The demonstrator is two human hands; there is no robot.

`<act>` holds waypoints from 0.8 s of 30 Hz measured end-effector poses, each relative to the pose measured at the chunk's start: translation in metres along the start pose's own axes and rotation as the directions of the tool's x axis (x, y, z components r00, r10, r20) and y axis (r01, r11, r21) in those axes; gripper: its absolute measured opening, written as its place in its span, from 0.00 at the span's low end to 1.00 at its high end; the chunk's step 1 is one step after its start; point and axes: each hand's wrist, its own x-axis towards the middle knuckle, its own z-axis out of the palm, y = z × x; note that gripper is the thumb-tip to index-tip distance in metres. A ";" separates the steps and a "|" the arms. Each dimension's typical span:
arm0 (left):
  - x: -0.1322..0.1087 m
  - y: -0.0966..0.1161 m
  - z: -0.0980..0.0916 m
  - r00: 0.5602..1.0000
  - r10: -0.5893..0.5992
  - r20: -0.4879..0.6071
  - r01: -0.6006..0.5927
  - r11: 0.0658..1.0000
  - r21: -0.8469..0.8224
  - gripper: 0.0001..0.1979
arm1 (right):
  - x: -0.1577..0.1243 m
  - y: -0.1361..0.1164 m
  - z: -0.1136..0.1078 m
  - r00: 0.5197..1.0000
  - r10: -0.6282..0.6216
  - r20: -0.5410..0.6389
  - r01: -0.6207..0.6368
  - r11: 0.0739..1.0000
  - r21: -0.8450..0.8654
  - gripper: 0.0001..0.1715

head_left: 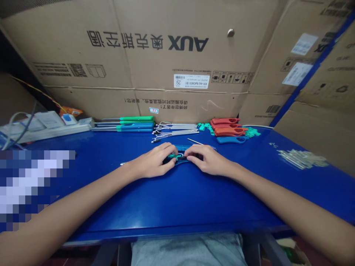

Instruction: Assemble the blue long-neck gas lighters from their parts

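Left grip (161,160) pinches a green piece (173,156), right grip (208,159) a black part (182,158), above a blue casing (181,162) between them, seemingly half-assembled. Beyond-left, rodded handles (135,126) look joined; beyond-right, red handles (227,129) lie rodless.

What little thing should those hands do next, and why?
Maybe the right hand should gently nudge the small black part while the left hand steadies the green piece. Both hands are already close around these parts, which sit right beside each other. The hands hide some of the detail, so I can't tell whether everything fits snugly; a gentle nudge seems safest.
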 end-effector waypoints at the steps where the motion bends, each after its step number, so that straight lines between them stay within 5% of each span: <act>1: 0.000 0.000 0.000 1.000 0.000 0.003 0.000 1.000 -0.004 0.11 | 0.000 0.000 0.000 1.000 -0.006 -0.002 0.006 1.000 0.004 0.09; 24: 0.001 0.001 -0.005 1.000 -0.013 0.012 0.013 1.000 0.013 0.16 | 0.000 0.004 0.009 1.000 -0.001 0.006 0.001 1.000 -0.007 0.07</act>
